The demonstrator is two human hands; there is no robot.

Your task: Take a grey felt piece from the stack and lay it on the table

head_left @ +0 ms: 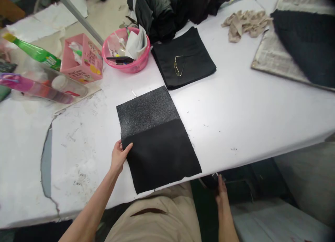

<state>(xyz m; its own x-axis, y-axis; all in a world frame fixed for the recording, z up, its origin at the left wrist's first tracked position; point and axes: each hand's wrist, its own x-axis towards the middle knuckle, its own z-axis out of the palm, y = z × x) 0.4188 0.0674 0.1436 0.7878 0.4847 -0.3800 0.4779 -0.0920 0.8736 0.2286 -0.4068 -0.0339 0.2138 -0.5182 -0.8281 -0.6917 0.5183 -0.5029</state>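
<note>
A black fabric piece point(162, 154) lies flat near the table's front edge. Above it, a speckled dark grey section point(148, 113) continues to the back; whether this is a separate layer I cannot tell. My left hand point(120, 154) grips the left edge of the black fabric, thumb on top, other fingers partly hidden at the side. Below the table edge, my right hand point(222, 191) is closed around a dark object point(209, 181) with a small pale part, too hidden to name.
A stack of black fabric point(193, 50) bears gold-rimmed glasses point(178, 67). Left of it stand a pink basket point(138, 66), a pink box point(91, 57) and a green bottle point(35, 52). Black material point(162, 19) is heaped behind; a beige rag point(244, 24) and padded board point(267, 57) lie right.
</note>
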